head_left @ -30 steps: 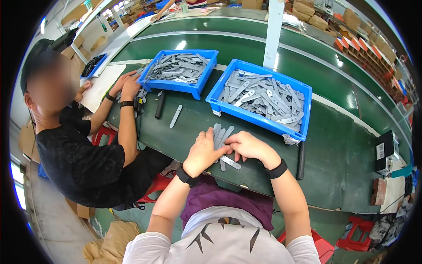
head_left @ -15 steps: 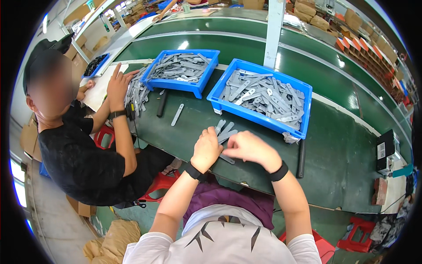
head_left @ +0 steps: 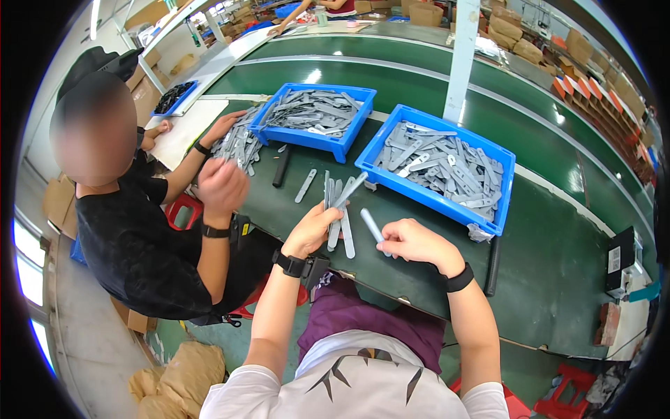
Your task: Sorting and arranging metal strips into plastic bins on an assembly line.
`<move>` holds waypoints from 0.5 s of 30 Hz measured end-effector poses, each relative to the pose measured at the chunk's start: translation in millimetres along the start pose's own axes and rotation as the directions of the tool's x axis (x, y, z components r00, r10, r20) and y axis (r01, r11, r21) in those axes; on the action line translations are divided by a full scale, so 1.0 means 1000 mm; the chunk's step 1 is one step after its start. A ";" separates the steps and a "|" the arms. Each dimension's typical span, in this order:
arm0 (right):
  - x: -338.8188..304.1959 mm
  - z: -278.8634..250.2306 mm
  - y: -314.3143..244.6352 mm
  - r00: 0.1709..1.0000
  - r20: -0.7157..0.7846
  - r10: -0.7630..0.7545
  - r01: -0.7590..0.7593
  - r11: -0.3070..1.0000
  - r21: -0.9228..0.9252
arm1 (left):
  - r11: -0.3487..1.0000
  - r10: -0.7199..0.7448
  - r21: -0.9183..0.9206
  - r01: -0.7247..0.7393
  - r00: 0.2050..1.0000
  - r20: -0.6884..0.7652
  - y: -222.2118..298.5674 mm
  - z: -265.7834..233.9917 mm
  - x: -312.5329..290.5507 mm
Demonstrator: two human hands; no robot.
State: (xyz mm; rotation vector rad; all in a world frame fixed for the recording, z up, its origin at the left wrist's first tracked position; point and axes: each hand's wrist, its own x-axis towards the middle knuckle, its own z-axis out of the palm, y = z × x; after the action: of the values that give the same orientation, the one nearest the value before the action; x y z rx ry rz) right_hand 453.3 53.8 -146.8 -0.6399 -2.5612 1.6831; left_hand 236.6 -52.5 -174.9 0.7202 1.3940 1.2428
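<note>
My left hand [head_left: 310,229] is closed around a fanned bunch of flat grey strips [head_left: 347,239] with rounded ends, held over the green table. To its right, my right hand [head_left: 419,244] pinches a single grey strip [head_left: 371,223], which tilts up toward the left, apart from the bunch. Beyond my hands stands a blue tray [head_left: 427,198] heaped with similar strips, some with slots near their ends. One loose strip [head_left: 306,186] lies on the table left of the bunch.
A second blue tray [head_left: 299,137] of strips stands further left, beside a loose pile [head_left: 239,145]. A co-worker [head_left: 150,237] sits at my left, one hand by that pile. Black bars [head_left: 281,166] lie by the trays. A white post [head_left: 461,63] rises behind.
My left hand has lifted the strips, now fanned upright. My right hand has moved apart with one strip. The co-worker's raised hand has come down, and the whole view has shifted slightly.
</note>
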 end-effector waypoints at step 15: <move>0.012 0.038 -0.009 0.980 -0.198 -0.004 0.044 0.979 0.201 | 0.884 0.117 -0.460 -0.081 0.992 0.050 -0.020 0.039 -0.006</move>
State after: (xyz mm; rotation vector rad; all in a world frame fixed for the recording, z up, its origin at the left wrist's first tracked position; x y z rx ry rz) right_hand 430.5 21.8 -157.7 -0.7183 -2.2187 1.7469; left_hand 279.0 -52.6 -186.8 0.5042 0.9535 1.5382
